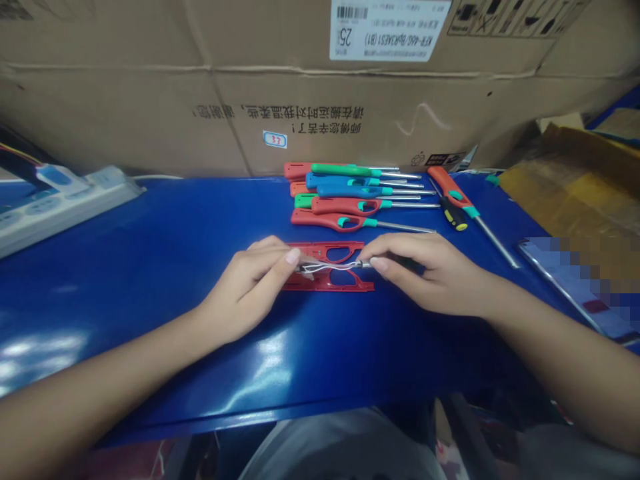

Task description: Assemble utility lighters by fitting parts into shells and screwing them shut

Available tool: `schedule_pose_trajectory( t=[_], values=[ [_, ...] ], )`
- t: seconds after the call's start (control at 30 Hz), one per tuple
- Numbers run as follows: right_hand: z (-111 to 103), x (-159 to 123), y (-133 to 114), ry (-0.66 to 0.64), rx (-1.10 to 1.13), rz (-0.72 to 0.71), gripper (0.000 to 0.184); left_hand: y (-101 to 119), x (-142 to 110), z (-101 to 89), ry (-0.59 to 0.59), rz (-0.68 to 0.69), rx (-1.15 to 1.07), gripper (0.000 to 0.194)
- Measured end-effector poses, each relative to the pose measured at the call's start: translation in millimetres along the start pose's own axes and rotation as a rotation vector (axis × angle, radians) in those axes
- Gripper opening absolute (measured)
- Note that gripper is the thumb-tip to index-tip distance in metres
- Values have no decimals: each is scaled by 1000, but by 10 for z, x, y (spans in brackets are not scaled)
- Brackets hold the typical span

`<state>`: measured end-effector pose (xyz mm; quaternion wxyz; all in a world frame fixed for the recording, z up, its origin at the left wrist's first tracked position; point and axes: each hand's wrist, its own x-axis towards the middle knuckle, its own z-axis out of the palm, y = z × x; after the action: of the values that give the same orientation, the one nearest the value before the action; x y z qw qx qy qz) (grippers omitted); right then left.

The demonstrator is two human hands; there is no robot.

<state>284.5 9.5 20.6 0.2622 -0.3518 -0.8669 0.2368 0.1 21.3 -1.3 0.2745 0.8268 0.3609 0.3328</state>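
Holding the white wires [330,268] crosswise between your two hands, above the red half-shells [320,281].
The wires' long axis runs left to right, parallel to the shells; they lie rightward from your left fingertips and leftward from your right, joined to neither hand more closely. Your left hand [255,280] pinches their left end, the part under the thumb mostly hidden; your right hand [435,273] grips the metal piece [367,264] at their right end. The shells lie on the blue table [210,373], your left hand covering their left ends.
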Motion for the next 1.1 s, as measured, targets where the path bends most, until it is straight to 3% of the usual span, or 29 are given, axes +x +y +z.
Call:
schedule_pose_trajectory(
  t=[0.17, 0.23, 0.37, 0.6, 1.1],
  values=[
    [-34, -1, 18, -9, -29, -27, 15, 1, 11, 1, 1, -107, -114, 52],
    [-74, -4, 25, -32, -48, -31, 15, -1, 10, 8, 14, -121, -105, 45],
    [-172, -7, 28, -141, -65, -16, 16, -31, 0, 32, 19, -21, -21, 20],
    [-205, -22, 59, -320, -115, 37, 19, -114, 2, 45, -57, 106, 111, 20],
    [-137, -33, 116, -330, -249, 55, 11, -154, -8, 104, -80, 231, 231, 21]
  ],
)
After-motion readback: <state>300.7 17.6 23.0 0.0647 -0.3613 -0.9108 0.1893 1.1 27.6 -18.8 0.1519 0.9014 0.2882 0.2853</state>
